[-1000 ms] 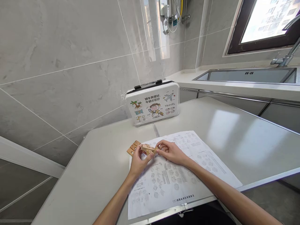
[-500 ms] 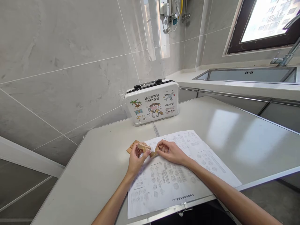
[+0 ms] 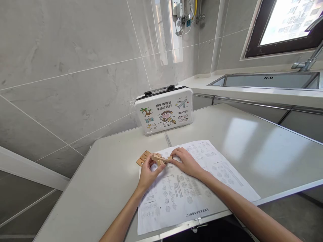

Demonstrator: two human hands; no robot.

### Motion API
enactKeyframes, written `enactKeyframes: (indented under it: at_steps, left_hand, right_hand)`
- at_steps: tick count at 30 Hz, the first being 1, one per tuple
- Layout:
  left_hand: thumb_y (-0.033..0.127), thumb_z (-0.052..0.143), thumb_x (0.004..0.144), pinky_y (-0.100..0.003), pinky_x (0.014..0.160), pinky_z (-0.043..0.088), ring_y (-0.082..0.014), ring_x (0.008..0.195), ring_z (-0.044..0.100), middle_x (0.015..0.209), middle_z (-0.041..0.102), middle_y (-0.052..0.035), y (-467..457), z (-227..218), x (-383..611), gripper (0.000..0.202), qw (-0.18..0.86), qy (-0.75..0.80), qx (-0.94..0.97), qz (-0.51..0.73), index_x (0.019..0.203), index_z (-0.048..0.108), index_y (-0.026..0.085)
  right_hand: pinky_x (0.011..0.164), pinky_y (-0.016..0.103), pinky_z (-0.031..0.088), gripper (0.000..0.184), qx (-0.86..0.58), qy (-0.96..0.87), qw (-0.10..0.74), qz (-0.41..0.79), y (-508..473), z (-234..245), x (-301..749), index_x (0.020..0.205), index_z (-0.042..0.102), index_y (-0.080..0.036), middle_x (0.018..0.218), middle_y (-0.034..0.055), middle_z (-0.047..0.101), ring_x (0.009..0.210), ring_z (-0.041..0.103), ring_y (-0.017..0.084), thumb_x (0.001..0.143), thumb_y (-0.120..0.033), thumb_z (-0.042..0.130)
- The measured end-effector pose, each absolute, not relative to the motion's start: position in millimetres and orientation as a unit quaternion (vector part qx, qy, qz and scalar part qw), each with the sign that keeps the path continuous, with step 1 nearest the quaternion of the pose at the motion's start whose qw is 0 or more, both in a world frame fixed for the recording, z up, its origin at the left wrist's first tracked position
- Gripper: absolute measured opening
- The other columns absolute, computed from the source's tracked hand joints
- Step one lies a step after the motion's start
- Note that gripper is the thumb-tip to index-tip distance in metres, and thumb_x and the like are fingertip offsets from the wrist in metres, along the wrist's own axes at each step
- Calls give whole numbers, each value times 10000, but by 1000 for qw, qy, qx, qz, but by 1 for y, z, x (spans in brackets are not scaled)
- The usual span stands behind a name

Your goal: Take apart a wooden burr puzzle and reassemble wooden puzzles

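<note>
My left hand (image 3: 148, 173) pinches a notched wooden puzzle piece (image 3: 156, 157) just above the table. My right hand (image 3: 185, 162) has its fingers closed on a second wooden piece (image 3: 168, 159), and the two pieces meet end to end between my hands. Further wooden pieces (image 3: 142, 157) lie flat on the table just left of my left hand. Both hands hover over a large printed instruction sheet (image 3: 191, 188) with many small diagrams.
A white suitcase-shaped tin (image 3: 164, 112) with cartoon pictures and the word TRAVEL stands against the tiled wall at the back of the grey table (image 3: 106, 188). A steel sink (image 3: 264, 81) and tap (image 3: 309, 58) are at the right, under a window.
Half a second ago the two pieces were held slightly apart; now my hands have brought them together, and my right hand has lowered toward the sheet.
</note>
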State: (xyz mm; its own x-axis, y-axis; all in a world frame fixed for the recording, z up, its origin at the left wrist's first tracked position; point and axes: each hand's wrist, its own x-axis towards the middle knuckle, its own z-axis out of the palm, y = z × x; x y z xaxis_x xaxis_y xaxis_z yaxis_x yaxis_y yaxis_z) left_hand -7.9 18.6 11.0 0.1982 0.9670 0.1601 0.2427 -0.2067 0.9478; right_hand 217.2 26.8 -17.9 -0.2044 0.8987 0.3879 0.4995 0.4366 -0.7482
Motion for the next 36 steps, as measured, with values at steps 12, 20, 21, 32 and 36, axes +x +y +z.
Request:
enactKeyframes:
  at_steps: [12, 20, 21, 32, 36]
  left_hand:
    - [433, 848, 796, -440, 1052, 507, -282, 1163, 651, 1287, 664, -94, 16, 11, -6, 484, 339, 461, 710, 411, 1216, 672, 268]
    - [443, 861, 785, -420, 1036, 479, -279, 1163, 625, 1266, 655, -94, 15, 17, -5, 465, 318, 443, 745, 385, 1167, 670, 260]
    - [448, 853, 792, -416, 1024, 484, -273, 1148, 628, 1265, 654, -95, 16, 16, -5, 462, 314, 452, 739, 388, 1166, 663, 255]
    - [501, 894, 673, -546, 1068, 423, -379, 1257, 515, 1239, 623, -109, 19, 5, -8, 484, 82, 506, 786, 346, 929, 578, 239]
    - [491, 886, 677, -566, 1075, 402, -391, 1247, 502, 1219, 616, -115, 20, 3, -9, 468, 48, 509, 796, 324, 926, 583, 237]
  right_hand:
    - [1076, 464, 485, 246, -398, -768, 433, 253, 18, -8, 215, 1156, 702, -283, 1251, 85, 637, 1246, 556, 287, 913, -249, 727]
    - [1059, 450, 498, 85, -375, -756, 452, 288, 19, -5, 217, 1045, 719, -266, 1236, 86, 650, 1223, 584, 270, 974, -293, 679]
    - [1051, 442, 499, 94, -374, -750, 460, 293, 21, -5, 217, 1057, 712, -265, 1228, 83, 656, 1207, 593, 264, 981, -305, 674]
    - [896, 417, 484, 128, -517, -694, 455, 210, 33, -24, 220, 989, 622, -232, 1025, 73, 705, 992, 629, 262, 1017, -348, 577]
    - [864, 416, 484, 132, -543, -696, 431, 186, 36, -34, 220, 1002, 628, -232, 1014, 79, 710, 979, 638, 274, 1016, -351, 575]
